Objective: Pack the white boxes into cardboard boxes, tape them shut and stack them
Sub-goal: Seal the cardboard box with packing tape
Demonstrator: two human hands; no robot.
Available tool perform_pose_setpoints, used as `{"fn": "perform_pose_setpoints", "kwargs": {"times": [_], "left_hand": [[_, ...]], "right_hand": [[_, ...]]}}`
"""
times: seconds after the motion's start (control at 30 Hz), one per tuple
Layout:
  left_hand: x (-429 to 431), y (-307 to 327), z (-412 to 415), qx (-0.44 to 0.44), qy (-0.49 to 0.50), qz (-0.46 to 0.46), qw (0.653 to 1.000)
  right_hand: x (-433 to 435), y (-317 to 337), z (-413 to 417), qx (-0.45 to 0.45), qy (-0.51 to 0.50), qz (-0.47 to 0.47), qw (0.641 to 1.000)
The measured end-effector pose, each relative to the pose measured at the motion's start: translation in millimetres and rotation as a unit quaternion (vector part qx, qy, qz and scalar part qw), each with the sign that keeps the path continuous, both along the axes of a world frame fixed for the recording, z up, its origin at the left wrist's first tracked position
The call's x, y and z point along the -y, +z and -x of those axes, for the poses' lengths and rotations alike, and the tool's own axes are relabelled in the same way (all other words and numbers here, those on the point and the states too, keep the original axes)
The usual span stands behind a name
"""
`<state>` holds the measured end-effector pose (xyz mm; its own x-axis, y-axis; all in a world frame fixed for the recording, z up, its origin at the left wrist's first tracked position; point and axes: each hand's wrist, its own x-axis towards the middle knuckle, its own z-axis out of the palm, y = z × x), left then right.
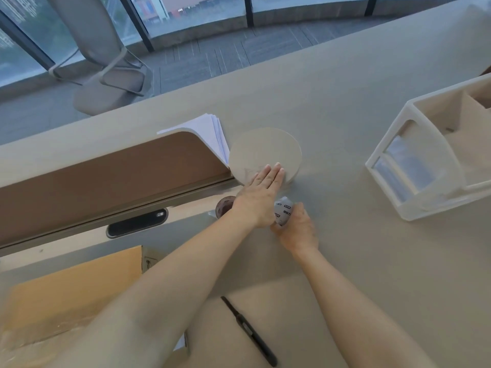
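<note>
My left hand (261, 189) reaches forward with straight fingers lying flat on the near edge of a round beige disc (265, 152) on the table. Just behind it, my right hand (296, 229) grips a roll of tape (283, 212) with a white printed core, fingers curled round it. A second, brown tape roll (224, 205) stands left of my left wrist, partly hidden by it. A cardboard box (71, 290) with shiny clear tape across its top sits at the lower left, under my left forearm. No white boxes are in sight.
A black utility knife (249, 332) lies between my forearms. A white plastic organiser (414, 166) stands at the right. A stack of white paper (210, 131) leans behind a brown desk partition (106, 168). An office chair (106, 67) stands beyond the table.
</note>
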<state>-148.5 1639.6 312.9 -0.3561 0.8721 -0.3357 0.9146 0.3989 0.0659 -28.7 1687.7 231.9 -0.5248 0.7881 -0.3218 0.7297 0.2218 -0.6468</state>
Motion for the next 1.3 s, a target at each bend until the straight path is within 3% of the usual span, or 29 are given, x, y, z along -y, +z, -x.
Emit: {"fn": "perform_pose_setpoints", "kwargs": {"times": [0.17,0.37,0.57,0.77,0.83,0.93,1.1,1.3], "left_hand": [[33.7,8.3,-16.9,0.017,0.056,-0.029,0.998],[172.3,19.5,-29.8,0.096,0.131,-0.114,0.98],[338.6,25.9,-28.0,0.055,0.322,-0.19,0.926],[463.4,29.9,-2.6,-0.011,0.48,-0.204,0.853],[494.8,26.3,14.4,-0.011,0.521,-0.186,0.833],[526.4,24.6,40.3,0.07,0.589,-0.147,0.792],[540.6,28.7,69.5,0.166,0.559,-0.167,0.795],[555.0,3.6,83.9,0.286,0.63,-0.239,0.682]], "right_hand": [[0.8,8.2,-10.2,0.064,0.047,-0.001,0.997],[47.6,47.5,-32.8,0.103,0.065,-0.034,0.992],[165.9,109.6,7.6,0.007,0.209,0.021,0.978],[301.3,124.3,56.0,0.062,0.313,0.084,0.944],[327.0,112.9,65.9,0.079,0.26,0.047,0.961],[340.3,102.6,75.2,0.099,0.169,0.002,0.981],[340.3,100.6,87.5,0.128,0.129,-0.023,0.983],[341.5,90.4,88.7,0.123,0.106,-0.077,0.984]]}}
